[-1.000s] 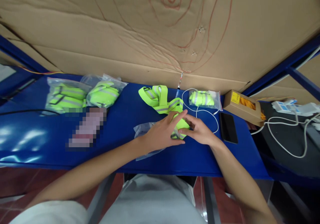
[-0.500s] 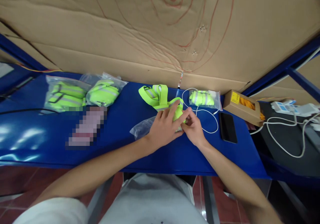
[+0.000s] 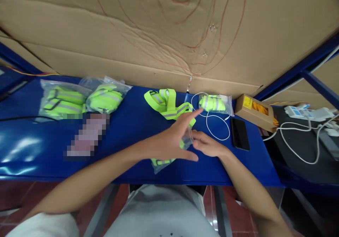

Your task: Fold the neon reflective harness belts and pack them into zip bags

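My left hand (image 3: pixel 172 141) lies across a clear plastic bag (image 3: pixel 162 162) that holds a folded neon-yellow reflective strap, its fingers stretched out and its thumb under the bag's mouth. My right hand (image 3: pixel 208 146) pinches the open end of that bag from the right. Just behind my hands a loose neon-yellow strap (image 3: pixel 167 104) lies unfolded on the blue table (image 3: pixel 127 124).
Two bagged straps (image 3: pixel 62 101) lie at the back left, and a third small bagged strap (image 3: pixel 215 103) at the back right. A white cable (image 3: pixel 215 125), a black phone (image 3: pixel 239 134) and a brown cardboard box (image 3: pixel 253 111) sit to the right. Cardboard lines the back wall.
The folded strap has gone into the plastic bag. My hands drew back toward me with it, and my left fingers opened out flat.
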The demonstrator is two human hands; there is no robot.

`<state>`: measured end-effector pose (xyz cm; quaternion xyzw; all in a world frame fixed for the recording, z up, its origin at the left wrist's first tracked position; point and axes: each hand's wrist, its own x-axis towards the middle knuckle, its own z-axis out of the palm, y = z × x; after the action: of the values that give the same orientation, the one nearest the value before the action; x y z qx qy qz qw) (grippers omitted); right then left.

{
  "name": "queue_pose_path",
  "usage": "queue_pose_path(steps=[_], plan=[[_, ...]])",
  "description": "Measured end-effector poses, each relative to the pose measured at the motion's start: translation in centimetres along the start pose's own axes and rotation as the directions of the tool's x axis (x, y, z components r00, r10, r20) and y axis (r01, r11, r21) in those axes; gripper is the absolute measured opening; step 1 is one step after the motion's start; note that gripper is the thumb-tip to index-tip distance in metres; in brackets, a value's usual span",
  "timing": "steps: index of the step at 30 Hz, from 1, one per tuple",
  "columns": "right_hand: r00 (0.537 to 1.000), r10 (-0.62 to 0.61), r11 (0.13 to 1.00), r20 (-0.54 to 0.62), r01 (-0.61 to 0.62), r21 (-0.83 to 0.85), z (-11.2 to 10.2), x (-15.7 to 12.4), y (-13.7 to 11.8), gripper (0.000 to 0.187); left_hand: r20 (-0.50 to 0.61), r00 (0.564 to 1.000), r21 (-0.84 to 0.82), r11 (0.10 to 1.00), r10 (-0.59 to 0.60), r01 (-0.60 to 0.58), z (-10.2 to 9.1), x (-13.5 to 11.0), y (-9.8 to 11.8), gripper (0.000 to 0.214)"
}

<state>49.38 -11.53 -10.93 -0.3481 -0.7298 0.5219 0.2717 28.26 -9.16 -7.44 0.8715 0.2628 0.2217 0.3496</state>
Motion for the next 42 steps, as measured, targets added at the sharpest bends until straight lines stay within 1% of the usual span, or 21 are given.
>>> queue_pose_path(steps=[2,4,5,7,9,11,12,14,16,18,21,23,25,27,29,31,34,36,38,40,42], plan=[[0.998,-0.062,0.998,-0.018,0.062,-0.008,0.0,-0.2,-0.3,0.056,0.02,0.998,-0.139,0.988,-0.066,0.068,-1.6,-0.2,-1.6,0.117],[0.994,-0.1,0.995,-0.039,0.1,-0.017,-0.1,-0.3,-0.5,0.043,0.117,0.981,-0.231,0.956,-0.157,0.181,-2.6,-0.2,-3.7,0.115],[0.992,-0.116,0.993,-0.043,0.115,-0.026,-0.1,-0.4,-0.4,0.04,0.201,0.961,-0.285,0.927,-0.189,0.242,-2.8,-0.1,-4.7,0.108],[0.987,-0.138,0.988,-0.079,0.132,-0.073,-0.2,-0.4,-0.2,0.036,0.354,0.911,-0.406,0.843,-0.211,0.353,-2.9,-0.2,-6.2,0.084],[0.971,-0.17,0.977,-0.165,0.144,-0.16,-0.5,-0.3,0.0,0.03,0.398,0.893,-0.516,0.754,-0.209,0.406,-2.7,-0.4,-7.0,0.065],[0.942,-0.232,0.946,-0.241,0.162,-0.281,-0.8,-0.2,0.2,0.023,0.335,0.913,-0.594,0.701,-0.231,0.395,-2.5,-0.8,-7.2,0.059],[0.929,-0.268,0.924,-0.254,0.173,-0.342,-0.8,-0.2,0.2,0.02,0.286,0.924,-0.62,0.686,-0.255,0.381,-2.5,-1.0,-7.1,0.058],[0.918,-0.326,0.88,-0.227,0.206,-0.428,-0.7,-0.1,0.1,0.013,0.205,0.924,-0.643,0.668,-0.323,0.376,-2.4,-1.4,-6.9,0.055],[0.914,-0.353,0.859,-0.198,0.234,-0.455,-0.4,-0.1,-0.1,0.008,0.134,0.91,-0.644,0.664,-0.393,0.381,-2.2,-1.6,-6.6,0.05],[0.901,-0.363,0.859,-0.237,0.225,-0.459,-0.2,-0.1,-0.1,0.004,0.073,0.911,-0.657,0.668,-0.406,0.35,-2.0,-1.7,-6.2,0.045],[0.858,-0.364,0.886,-0.362,0.199,-0.419,-0.1,-0.1,0.1,0.02,-0.017,0.935,-0.694,0.678,-0.353,0.243,-1.7,-1.7,-5.5,0.037],[0.831,-0.334,0.926,-0.445,0.201,-0.319,-0.4,-0.1,0.4,0.019,-0.074,0.934,-0.72,0.667,-0.349,0.192,-1.7,-1.8,-5.2,0.035],[0.817,-0.252,0.968,-0.519,0.201,-0.153,-0.7,-0.2,0.6,0.012,-0.12,0.923,-0.765,0.626,-0.365,0.148,-1.8,-2.0,-5.2,0.033],[0.85,-0.143,0.983,-0.507,0.179,0.024,-1.0,-0.3,0.9,0.019,-0.145,0.912,-0.819,0.564,-0.384,0.107,-2.0,-2.2,-5.5,0.038],[0.901,-0.08,0.98,-0.426,0.148,0.131,-1.0,-0.3,1.2,0.032,-0.154,0.902,-0.851,0.518,-0.404,0.086,-2.2,-2.3,-5.8,0.042],[0.922,-0.101,0.978,-0.374,0.161,0.133,-0.8,-0.3,1.3,0.046,-0.15,0.887,-0.859,0.502,-0.438,0.103,-2.2,-2.3,-5.9,0.041],[0.916,-0.209,0.973,-0.343,0.23,0.022,-0.2,-0.2,1.1,0.056,-0.174,0.853,-0.849,0.514,-0.492,0.124,-1.7,-2.0,-5.7,0.035],[0.917,-0.262,0.965,-0.3,0.242,-0.106,0.0,-0.3,0.6,0.049,-0.199,0.838,-0.838,0.532,-0.508,0.124,-1.5,-1.9,-5.5,0.032],[0.914,-0.277,0.953,-0.296,0.222,-0.207,0.1,-0.3,0.1,0.028,-0.185,0.844,-0.827,0.543,-0.504,0.143,-1.4,-1.8,-5.4,0.033],[0.904,-0.248,0.958,-0.348,0.176,-0.226,0.0,-0.3,-0.1,0.01,-0.127,0.868,-0.826,0.536,-0.481,0.176,-1.5,-1.8,-5.6,0.039],[0.897,-0.183,0.978,-0.402,0.123,-0.169,-0.1,-0.3,0.0,0.01,-0.075,0.887,-0.833,0.518,-0.456,0.195,-1.7,-1.9,-6.0,0.044]])
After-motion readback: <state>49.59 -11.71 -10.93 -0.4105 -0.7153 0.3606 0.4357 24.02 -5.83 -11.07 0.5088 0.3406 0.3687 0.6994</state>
